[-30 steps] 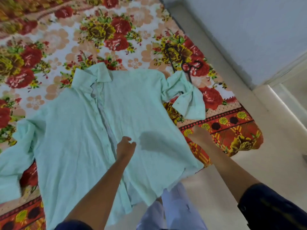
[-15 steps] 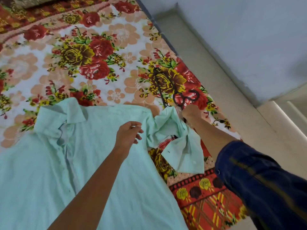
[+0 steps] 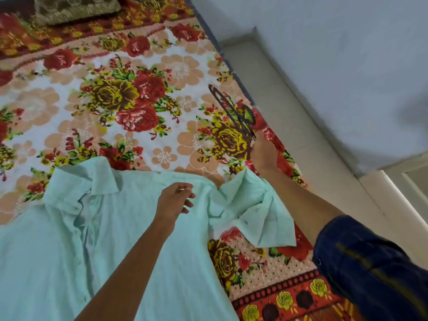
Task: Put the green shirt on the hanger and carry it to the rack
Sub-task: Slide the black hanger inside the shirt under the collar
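The shirt point(image 3: 97, 239) fills the lower left of the frame, pale mint green, a thin, softly creased fabric lying flat and front-up, its pointed collar point(image 3: 92, 181) spread open toward the upper left and the button placket running down from it. Its one visible sleeve point(image 3: 252, 212) is bunched and folded over on itself at centre right, a crumpled wedge of cloth. Above that, in the upper right of the bed, there's the hanger point(image 3: 231, 112), a thin dark wire shape with a looped curl, lying slantwise on the print and hard to read against it. The right hand point(image 3: 264, 154) is stretched far forward, arm straight, back of the hand to the camera, fingers curled down at the hanger's lower end; it appears to have hold of the wire, though the fingertips are hidden. A dark blue sleeve point(image 3: 370, 269) covers that upper arm at lower right. The left hand point(image 3: 173, 200) hovers over the shirt's shoulder, wrist bent, fingers loosely curled and half open, holding nothing. Under it all, a bedsheet point(image 3: 139, 100) printed with big red and yellow roses and peach blossoms. A brownish patterned pillow point(image 3: 76, 8) sits at the top left edge. A plain pale wall point(image 3: 335, 66) takes the upper right.
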